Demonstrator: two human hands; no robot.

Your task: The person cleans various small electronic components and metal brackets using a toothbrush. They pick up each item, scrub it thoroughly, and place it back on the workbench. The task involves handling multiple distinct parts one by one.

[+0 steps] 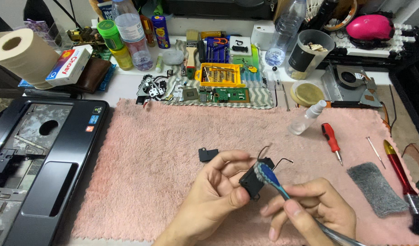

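My left hand (214, 196) pinches a small black plastic part (253, 180) with thin wires sticking up from it, held above the pink towel (150, 173). My right hand (310, 209) grips a blue and white toothbrush (269, 176), its bristle head resting on the black part. A second small black piece (207, 154) lies on the towel just left of my left hand.
A laptop base shell (36, 159) sits at the left. On the towel's right lie a red screwdriver (331, 141), spray bottle (306, 119), grey cloth (376, 187) and red-handled brush (403, 182). A yellow bit case (220, 74), circuit board (227, 94), bottles and a paper roll (22, 54) line the back.
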